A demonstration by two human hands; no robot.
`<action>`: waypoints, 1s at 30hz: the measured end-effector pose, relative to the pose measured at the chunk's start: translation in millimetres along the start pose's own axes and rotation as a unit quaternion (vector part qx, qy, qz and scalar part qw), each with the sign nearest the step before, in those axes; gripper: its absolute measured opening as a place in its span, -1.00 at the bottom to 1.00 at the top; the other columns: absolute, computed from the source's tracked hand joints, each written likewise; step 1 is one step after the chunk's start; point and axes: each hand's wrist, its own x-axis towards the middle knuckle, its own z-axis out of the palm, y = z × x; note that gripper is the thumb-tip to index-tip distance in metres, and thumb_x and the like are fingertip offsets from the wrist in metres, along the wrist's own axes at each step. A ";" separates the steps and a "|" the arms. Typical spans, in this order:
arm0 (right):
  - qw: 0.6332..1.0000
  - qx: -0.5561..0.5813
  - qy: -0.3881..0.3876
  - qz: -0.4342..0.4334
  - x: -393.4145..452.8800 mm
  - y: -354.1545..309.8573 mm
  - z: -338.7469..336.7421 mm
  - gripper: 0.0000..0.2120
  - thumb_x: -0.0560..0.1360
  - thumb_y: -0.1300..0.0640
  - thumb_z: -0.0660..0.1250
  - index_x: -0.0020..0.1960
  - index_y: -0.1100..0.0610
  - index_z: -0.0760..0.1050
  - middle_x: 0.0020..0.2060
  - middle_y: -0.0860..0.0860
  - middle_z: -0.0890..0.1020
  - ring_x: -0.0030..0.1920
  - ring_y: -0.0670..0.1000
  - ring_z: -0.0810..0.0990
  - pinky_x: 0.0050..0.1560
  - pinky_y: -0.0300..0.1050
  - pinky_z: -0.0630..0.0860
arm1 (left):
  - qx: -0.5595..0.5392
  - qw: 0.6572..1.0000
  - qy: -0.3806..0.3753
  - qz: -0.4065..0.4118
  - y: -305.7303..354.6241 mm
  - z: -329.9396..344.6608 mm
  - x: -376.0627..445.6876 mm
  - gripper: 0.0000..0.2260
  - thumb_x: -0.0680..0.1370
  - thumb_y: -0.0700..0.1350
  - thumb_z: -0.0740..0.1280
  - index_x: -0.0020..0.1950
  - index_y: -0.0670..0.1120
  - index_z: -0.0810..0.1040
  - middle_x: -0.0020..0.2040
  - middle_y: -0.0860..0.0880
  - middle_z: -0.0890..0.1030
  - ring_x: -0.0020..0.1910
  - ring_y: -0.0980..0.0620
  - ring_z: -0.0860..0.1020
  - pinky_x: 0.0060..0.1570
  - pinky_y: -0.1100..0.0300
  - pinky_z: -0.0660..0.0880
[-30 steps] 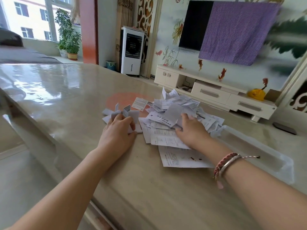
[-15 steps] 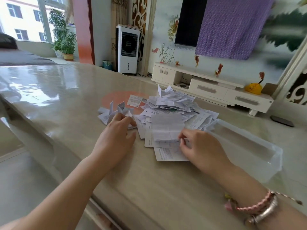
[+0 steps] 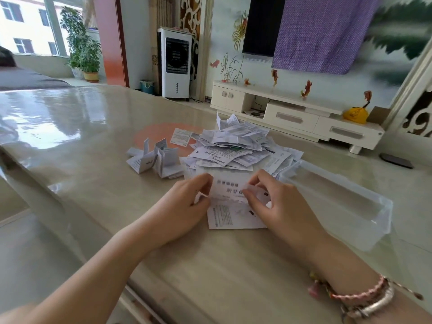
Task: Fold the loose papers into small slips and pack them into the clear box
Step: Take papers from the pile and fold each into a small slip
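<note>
Your left hand (image 3: 187, 206) and right hand (image 3: 278, 202) both pinch one printed sheet (image 3: 230, 185) at the near edge of the table (image 3: 70, 141) — left fingers curled on its left edge, right thumb and fingers nipping its right edge, the far half lifted toward you. Under it lies another flat sheet (image 3: 230, 218), touching your hands. Just beyond, the heap of loose papers (image 3: 236, 146) spreads out, and to its left sit the folded slips (image 3: 156, 160), standing half open in a small cluster. The clear box (image 3: 339, 202) lies to the right of your right hand, close beside the heap — whether any slips are inside you cannot tell. A braided bracelet (image 3: 360, 298) circles your right wrist.
</note>
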 end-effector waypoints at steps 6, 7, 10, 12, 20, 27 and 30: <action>0.997 0.042 0.054 0.027 2.7 1.7 -3.0 -0.86 0.52 -0.11 0.31 -0.08 -0.05 0.45 -0.23 -0.11 0.65 -0.23 -0.27 0.56 -0.29 -0.20 0.47 | -0.109 0.992 0.005 -0.055 11.2 6.6 6.7 -0.90 0.54 -0.01 0.20 -0.18 0.10 0.42 -0.20 -0.02 0.62 -0.27 -0.06 0.51 -0.22 -0.04 0.49; 0.997 0.036 0.058 0.028 4.3 2.6 -2.2 -0.86 0.52 -0.10 0.32 -0.06 -0.06 0.45 -0.23 -0.13 0.64 -0.28 -0.29 0.53 -0.32 -0.23 0.44 | -0.111 0.992 0.002 -0.063 12.7 7.7 7.1 -0.90 0.54 0.05 0.24 -0.12 0.06 0.45 -0.15 0.00 0.66 -0.23 -0.02 0.59 -0.18 -0.05 0.56; 0.998 -0.001 0.055 0.031 9.5 6.9 2.4 -0.80 0.51 -0.09 0.35 0.06 -0.05 0.41 -0.19 -0.15 0.62 -0.32 -0.20 0.54 -0.34 -0.17 0.51 | -0.090 0.992 0.005 -0.086 12.7 9.9 8.2 -0.84 0.52 0.02 0.38 0.03 0.04 0.47 -0.02 0.12 0.67 -0.15 0.19 0.65 -0.14 0.14 0.63; 0.999 -0.020 0.037 0.032 11.1 9.5 6.1 -0.63 0.50 -0.04 0.39 0.22 -0.05 0.33 0.05 -0.15 0.58 -0.12 -0.21 0.55 -0.14 -0.18 0.56 | -0.022 0.995 0.027 -0.090 8.7 9.6 9.2 -0.78 0.51 -0.02 0.40 0.07 0.00 0.44 0.01 0.13 0.64 -0.13 0.19 0.63 -0.13 0.16 0.61; 0.990 -0.091 -0.082 -0.073 8.8 15.2 12.6 -0.57 0.49 -0.06 0.39 0.33 -0.05 0.44 0.47 -0.10 0.29 0.50 -0.09 0.11 0.47 -0.18 0.01 | 0.091 0.986 0.097 -0.100 -1.3 11.5 9.6 -0.36 0.46 0.00 0.44 0.43 0.09 0.17 0.00 0.13 0.48 -0.06 0.03 0.50 0.04 0.07 0.47; 0.984 -0.080 -0.127 -0.094 7.1 11.8 13.2 -0.75 0.56 0.00 0.30 0.20 0.04 0.57 0.14 -0.07 0.63 0.17 -0.08 0.54 0.27 -0.19 0.36 | 0.132 0.982 0.079 -0.111 -1.1 6.5 6.4 -0.44 0.44 0.12 0.43 0.38 0.10 0.32 0.17 0.09 0.38 0.17 -0.01 0.41 0.24 0.09 0.37; 0.983 -0.092 -0.117 -0.104 5.7 9.1 13.1 -0.73 0.55 0.01 0.25 0.17 0.03 0.60 0.09 -0.08 0.66 0.11 -0.07 0.58 0.20 -0.17 0.44 | 0.108 0.990 0.050 -0.080 1.1 0.5 5.5 -0.63 0.38 0.16 0.47 0.14 0.20 0.50 0.08 0.16 0.41 0.08 0.04 0.40 0.17 0.10 0.39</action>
